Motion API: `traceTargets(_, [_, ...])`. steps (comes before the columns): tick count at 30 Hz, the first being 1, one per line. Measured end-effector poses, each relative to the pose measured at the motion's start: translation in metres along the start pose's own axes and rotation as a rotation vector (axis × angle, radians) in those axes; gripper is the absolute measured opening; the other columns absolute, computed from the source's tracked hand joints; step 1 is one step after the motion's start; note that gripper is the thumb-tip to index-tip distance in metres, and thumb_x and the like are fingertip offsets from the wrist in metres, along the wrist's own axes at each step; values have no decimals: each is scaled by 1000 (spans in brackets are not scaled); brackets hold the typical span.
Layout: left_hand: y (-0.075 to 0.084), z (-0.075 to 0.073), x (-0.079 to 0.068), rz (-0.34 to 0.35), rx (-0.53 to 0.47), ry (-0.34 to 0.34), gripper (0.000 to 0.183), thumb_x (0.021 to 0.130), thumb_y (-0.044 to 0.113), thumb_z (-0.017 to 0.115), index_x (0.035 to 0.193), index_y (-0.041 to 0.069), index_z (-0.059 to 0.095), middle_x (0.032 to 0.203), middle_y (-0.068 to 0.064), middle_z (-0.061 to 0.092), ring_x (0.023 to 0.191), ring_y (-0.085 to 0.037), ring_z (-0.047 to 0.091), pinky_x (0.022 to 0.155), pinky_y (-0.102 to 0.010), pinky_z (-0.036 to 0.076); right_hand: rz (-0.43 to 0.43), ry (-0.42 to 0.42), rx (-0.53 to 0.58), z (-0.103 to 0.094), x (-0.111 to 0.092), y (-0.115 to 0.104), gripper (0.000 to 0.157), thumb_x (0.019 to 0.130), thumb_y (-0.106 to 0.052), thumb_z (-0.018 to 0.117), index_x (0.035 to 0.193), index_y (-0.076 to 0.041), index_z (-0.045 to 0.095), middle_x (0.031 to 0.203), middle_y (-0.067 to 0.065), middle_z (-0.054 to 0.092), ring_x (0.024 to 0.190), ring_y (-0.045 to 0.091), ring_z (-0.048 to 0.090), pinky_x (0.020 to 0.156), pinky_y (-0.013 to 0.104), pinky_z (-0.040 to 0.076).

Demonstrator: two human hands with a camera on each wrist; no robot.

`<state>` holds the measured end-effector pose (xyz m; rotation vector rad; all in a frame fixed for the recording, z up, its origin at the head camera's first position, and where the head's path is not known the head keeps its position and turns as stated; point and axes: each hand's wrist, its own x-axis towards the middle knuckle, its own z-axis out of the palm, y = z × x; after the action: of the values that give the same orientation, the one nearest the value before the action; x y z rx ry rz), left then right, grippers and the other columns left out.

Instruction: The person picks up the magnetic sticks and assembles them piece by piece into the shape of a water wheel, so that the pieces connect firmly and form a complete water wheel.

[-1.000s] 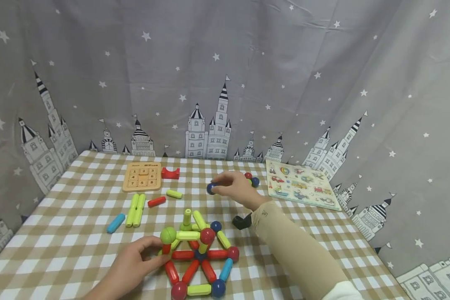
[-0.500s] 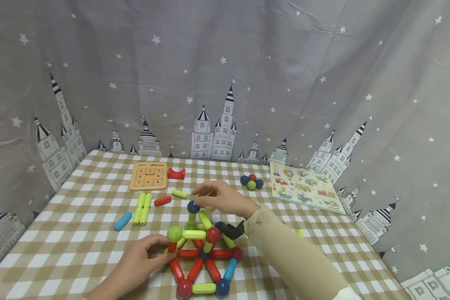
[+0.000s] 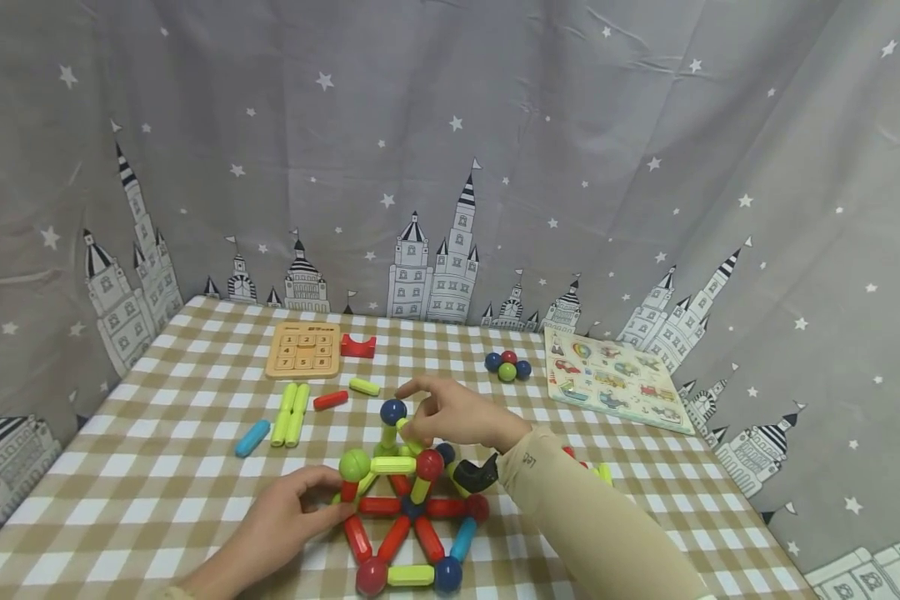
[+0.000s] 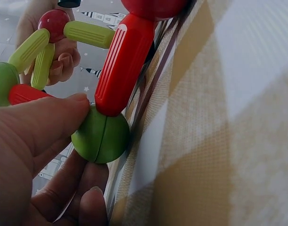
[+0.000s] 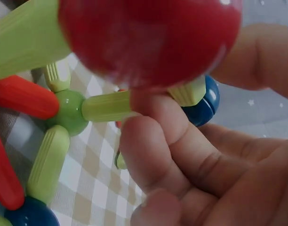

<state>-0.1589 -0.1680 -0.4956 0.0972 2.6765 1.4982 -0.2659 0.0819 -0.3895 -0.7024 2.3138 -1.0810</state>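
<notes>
A magnetic stick-and-ball frame (image 3: pixel 378 505) of red, yellow-green and blue sticks stands at the table's front. My left hand (image 3: pixel 285 508) holds its left side, thumb and fingers pinching a low green ball (image 4: pixel 99 136) joined to a red stick (image 4: pixel 125 63). At the back of the frame, a dark blue ball (image 3: pixel 393 412) tops an upright yellow-green stick (image 3: pixel 387 436). My right hand (image 3: pixel 457 412) is just right of that ball, pinching a leaning yellow-green stick (image 5: pixel 193 92) whose end meets the ball. In the right wrist view, a red ball (image 5: pixel 151 40) partly covers the fingers.
Behind the frame lie loose yellow-green sticks (image 3: pixel 290 415), a blue stick (image 3: pixel 252 438) and a red stick (image 3: pixel 331 400). A wooden number puzzle (image 3: pixel 303 351) and red curved block (image 3: pixel 357 346) sit farther back. Several balls (image 3: pixel 507 372) cluster near a picture board (image 3: pixel 617 379).
My right hand has brought the blue ball from the back onto the upright stick, let it go, and moved to the leaning stick. My left hand keeps its hold. The head view has shifted slightly.
</notes>
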Motion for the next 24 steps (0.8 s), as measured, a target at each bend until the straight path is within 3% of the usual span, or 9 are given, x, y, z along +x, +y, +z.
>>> traceTargets(4, [0, 0, -1, -18, 8, 1, 29, 83, 20, 87, 108, 17, 73, 106, 5, 73, 86, -11, 60, 71, -23, 53, -11, 72, 12, -1, -8, 3, 43, 95, -29, 69, 136, -18, 59, 92, 4, 74, 84, 21, 70, 85, 39, 53])
traceTargets(7, [1, 0, -2, -7, 12, 0, 29, 83, 20, 87, 108, 16, 74, 106, 5, 73, 85, -12, 59, 70, -23, 52, -14, 216, 42, 1, -26, 11, 34, 98, -23, 61, 131, -15, 63, 96, 6, 73, 84, 25, 69, 80, 41, 54])
traceTargets(10, [4, 1, -1, 1, 25, -4, 28, 83, 20, 87, 108, 19, 74, 104, 6, 73, 84, -11, 59, 70, -23, 51, 46, 327, 2, 6, -52, 30, 26, 97, -19, 61, 121, -15, 68, 98, 5, 69, 86, 23, 64, 75, 37, 52])
traceTargets(14, [6, -1, -1, 19, 59, -9, 27, 83, 23, 87, 107, 22, 74, 103, 9, 72, 86, -9, 59, 69, -22, 50, 102, 281, -35, 19, -77, 71, 18, 92, -23, 72, 108, -14, 69, 96, 1, 65, 83, 19, 58, 68, 31, 48])
traceTargets(17, [5, -3, -1, 24, 65, -16, 28, 83, 23, 87, 107, 21, 74, 105, 8, 72, 90, -9, 61, 71, -23, 51, 58, 186, 56, 30, -87, 96, 23, 91, -24, 77, 108, -13, 68, 95, 2, 64, 77, 18, 57, 65, 28, 47])
traceTargets(20, [4, -3, -1, 5, 58, -18, 26, 84, 22, 87, 106, 21, 73, 105, 8, 73, 92, -9, 63, 72, -23, 52, 22, 152, 120, 36, -89, 109, 27, 89, -24, 81, 110, -16, 67, 94, 3, 63, 77, 16, 56, 66, 24, 46])
traceTargets(24, [1, -4, -2, 50, 42, -55, 27, 83, 24, 87, 104, 19, 72, 99, 6, 72, 85, -8, 62, 70, -23, 53, 16, 262, 86, 38, -84, 118, 26, 89, -24, 81, 110, -18, 67, 88, 2, 63, 73, 15, 56, 60, 23, 46])
